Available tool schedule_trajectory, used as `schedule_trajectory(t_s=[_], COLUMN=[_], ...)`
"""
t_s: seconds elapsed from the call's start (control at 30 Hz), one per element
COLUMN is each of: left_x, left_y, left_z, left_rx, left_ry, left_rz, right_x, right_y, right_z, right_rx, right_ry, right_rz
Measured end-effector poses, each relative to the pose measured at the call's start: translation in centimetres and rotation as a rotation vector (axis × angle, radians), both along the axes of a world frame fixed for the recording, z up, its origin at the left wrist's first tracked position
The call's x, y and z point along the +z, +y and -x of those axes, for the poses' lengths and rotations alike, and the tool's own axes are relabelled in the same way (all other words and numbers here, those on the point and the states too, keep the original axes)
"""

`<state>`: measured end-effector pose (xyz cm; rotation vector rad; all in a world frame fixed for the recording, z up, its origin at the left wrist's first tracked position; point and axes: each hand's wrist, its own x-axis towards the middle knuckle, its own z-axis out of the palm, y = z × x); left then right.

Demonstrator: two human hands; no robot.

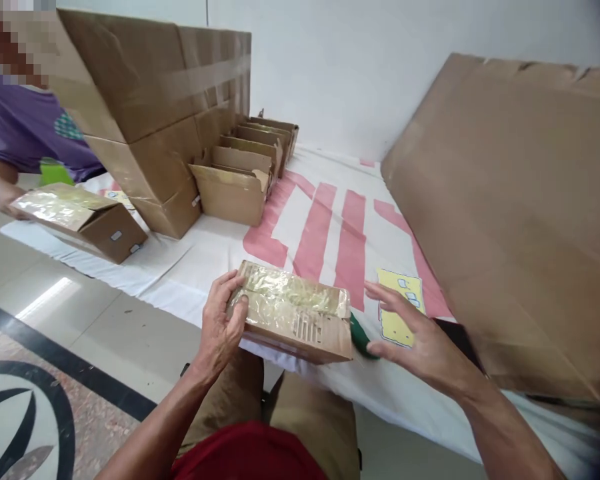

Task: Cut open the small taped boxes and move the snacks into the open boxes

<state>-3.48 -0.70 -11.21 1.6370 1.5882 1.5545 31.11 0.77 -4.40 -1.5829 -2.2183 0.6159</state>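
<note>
My left hand (pixel 221 325) is clamping the taped box (pixel 285 300), its long axis running toward my spread right hand (pixel 418 337) just beside.

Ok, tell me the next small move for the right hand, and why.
I'd probably bring the right hand in to steady the right end of the taped cardboard box: the left hand holds only its left end, the box sits at the near edge of the cloth-covered table, and the right hand hangs open just beside it.

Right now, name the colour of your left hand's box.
The box is brown with yellowish tape on top; see head view.
</note>
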Motion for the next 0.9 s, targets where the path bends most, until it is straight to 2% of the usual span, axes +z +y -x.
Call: schedule_trajectory(t_s=[0.07, 0.1, 0.23, 0.3, 0.37, 0.47, 0.53, 0.6, 0.63, 0.7, 0.77, 0.83, 0.9], left_x=[0.1, 0.2, 1.3, 1.9, 2.3, 2.3, 1.9, 1.3, 1.0, 0.5, 0.0, -0.4, -0.7], left_y=[-0.2, -0.3, -0.4, 0.0, 0.6, 1.3, 1.5, 1.6, 1.5, 1.4, 1.2, 1.0, 1.0], left_z=[-0.3, -0.2, 0.2, 0.2, 0.0, -0.1, -0.1, 0.0, -0.1, -0.2, -0.4, -0.7, -0.9], left_rx=[0.007, 0.005, -0.004, 0.018, 0.034, -0.003, -0.047, -0.079, -0.09, -0.105, -0.11, -0.103, -0.103], left_ry=[-0.007, -0.014, -0.031, -0.02, -0.003, -0.002, -0.037, -0.109, -0.154, -0.261, -0.362, -0.426, -0.447], left_rz=[0.009, 0.022, 0.083, 0.076, 0.043, 0.046, 0.079, 0.098, 0.104, 0.107, 0.102, 0.092, 0.081], right_x=[-2.8, -4.4, -10.7, -12.4, -12.8, -10.8, -7.7, -3.7, -1.7, 2.0, 4.4, 5.4, 5.3], right_y=[-1.5, -2.0, -1.7, -1.0, -0.5, -1.0, -1.7, -2.3, -2.3, -1.9, -0.7, 0.9, 2.5], right_z=[-1.4, -1.7, -0.4, 0.6, 0.7, -0.7, -1.8, -1.9, -1.3, 1.1, 4.5, 8.2, 11.0], right_rx=[-0.212, -0.26, -0.211, -0.217, -0.226, -0.3, -0.398, -0.405, -0.345, -0.134, 0.097, 0.269, 0.369], right_ry=[0.011, -0.035, -0.35, -0.425, -0.364, -0.089, 0.09, 0.175, 0.177, 0.12, 0.055, -0.007, -0.091], right_rz=[-0.024, -0.034, -0.126, -0.162, -0.177, -0.17, -0.132, -0.09, -0.074, -0.062, -0.067, -0.102, -0.154])
